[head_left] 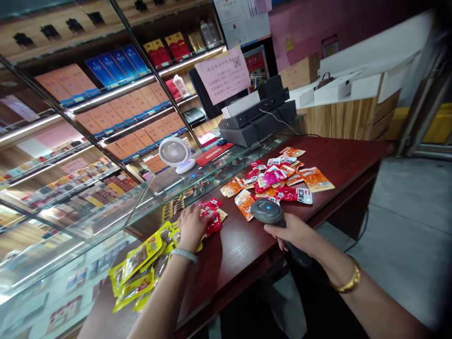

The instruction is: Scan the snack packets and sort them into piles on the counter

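1. Grips scanner point(266, 210) by its handle with right hand point(291, 230), clamped round it, apparently leaving scanning end free over table point(235, 252).
2. Well left of scanner, has yellow packets point(141, 256) heaped and overlapping, likely grouped by kind.
3. Left of scanner, nearer than yellow packets, rests left hand point(191, 228) on red packets point(213, 222), maybe to steady them; cannot tell whether pinching, contact hidden.
4. Just beyond scanner, has mixed packets point(271, 178) strewn loosely, orange and red mostly, probably for easy reach.
5. Farther beyond scanner, leftward, has fan point(175, 153) standing on glass counter point(158, 188), probably to spare table space.
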